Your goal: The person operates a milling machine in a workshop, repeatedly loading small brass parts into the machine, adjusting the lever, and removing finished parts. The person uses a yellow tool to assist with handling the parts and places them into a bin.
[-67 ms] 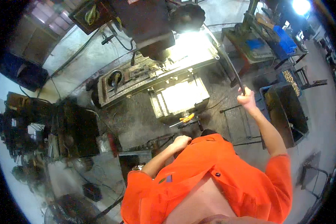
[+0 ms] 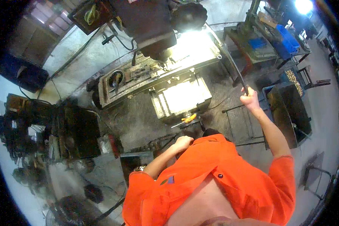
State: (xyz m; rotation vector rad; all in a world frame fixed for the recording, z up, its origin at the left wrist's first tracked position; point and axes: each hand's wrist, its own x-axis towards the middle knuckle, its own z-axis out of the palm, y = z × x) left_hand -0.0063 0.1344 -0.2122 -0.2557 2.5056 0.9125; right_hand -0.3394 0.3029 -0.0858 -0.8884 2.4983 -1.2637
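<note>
My right hand (image 2: 249, 99) is closed around the lower end of a long, thin metal lever (image 2: 234, 64), which runs up to the head of a dark machine (image 2: 148, 28). The lever slants over the right end of the machine's long slotted table (image 2: 130, 92). My left hand (image 2: 184, 143) lies at the front of my orange shirt, its fingers curled under; what they hold, if anything, is hidden. Beyond it, a yellow-handled tool (image 2: 189, 119) with a thin shaft lies by the front of a brightly lit block-shaped part (image 2: 182, 98) of the machine.
A dark, open-topped bin (image 2: 286, 113) stands to the right of my right forearm. Past it are a tray of small brass-coloured pieces (image 2: 293, 83) and a bench with a blue bin (image 2: 287, 39). Dark machinery (image 2: 77, 130) fills the left side. A low metal frame (image 2: 246, 143) stands between my arms.
</note>
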